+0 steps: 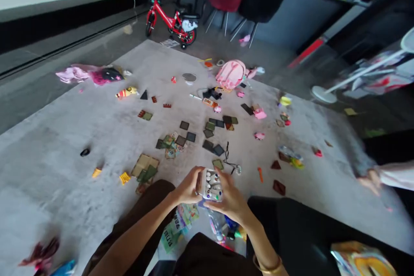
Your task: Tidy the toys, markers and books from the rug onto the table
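Both my hands hold a clear case of markers (pixel 211 184) with coloured caps, just above my lap. My left hand (pixel 187 189) grips its left side with fingers curled round the edge. My right hand (pixel 230 200) wraps the right side and bottom; a gold bangle (pixel 268 266) sits on that wrist. Under the case lie a printed paper sheet (pixel 177 223) and some coloured plastic items (pixel 223 228) on the rug. A green square tile (pixel 217 164) and a black cord (pixel 230 160) lie just beyond the case.
The grey rug (pixel 80 146) is strewn with dark and green square tiles (pixel 194 136), small pink toys, a pink backpack (pixel 231 73) and a yellow toy (pixel 127 92). A red child's bicycle (pixel 171 22) and two chairs stand at the back. Another person's hand (pixel 368 181) reaches in at right.
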Motion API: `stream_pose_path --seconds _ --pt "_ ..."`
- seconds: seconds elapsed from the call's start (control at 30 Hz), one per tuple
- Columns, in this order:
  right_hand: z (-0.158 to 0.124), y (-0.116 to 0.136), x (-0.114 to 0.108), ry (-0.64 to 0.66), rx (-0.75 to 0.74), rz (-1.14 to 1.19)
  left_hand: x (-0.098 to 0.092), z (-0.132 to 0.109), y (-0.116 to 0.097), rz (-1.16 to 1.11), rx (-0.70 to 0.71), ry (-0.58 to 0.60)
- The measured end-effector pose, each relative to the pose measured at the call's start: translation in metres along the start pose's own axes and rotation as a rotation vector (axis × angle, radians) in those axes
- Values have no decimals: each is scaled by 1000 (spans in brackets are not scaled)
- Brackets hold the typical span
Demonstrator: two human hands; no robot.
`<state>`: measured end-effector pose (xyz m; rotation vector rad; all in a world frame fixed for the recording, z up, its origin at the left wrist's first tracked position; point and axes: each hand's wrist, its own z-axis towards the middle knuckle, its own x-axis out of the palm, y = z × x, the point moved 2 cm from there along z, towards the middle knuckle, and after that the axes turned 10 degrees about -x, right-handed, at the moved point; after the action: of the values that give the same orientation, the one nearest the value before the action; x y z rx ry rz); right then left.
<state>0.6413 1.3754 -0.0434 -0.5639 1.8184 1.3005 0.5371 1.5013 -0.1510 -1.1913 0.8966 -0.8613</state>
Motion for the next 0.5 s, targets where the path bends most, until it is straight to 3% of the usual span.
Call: stream_pose_path --seconds 0.13,0.3,0.4,0.5 --pt "82 8 20 194 -5 -145 -48 12 37 51 -102 -109" --pt "200 17 74 375 -63 -339 -124 40 99 115 -234 -264" --pt "263 18 104 463 -128 -381 -167 61 146 153 -319 -316" --pt "312 -3 115 485 -118 -381 -209 84 204 209 -437 -407"
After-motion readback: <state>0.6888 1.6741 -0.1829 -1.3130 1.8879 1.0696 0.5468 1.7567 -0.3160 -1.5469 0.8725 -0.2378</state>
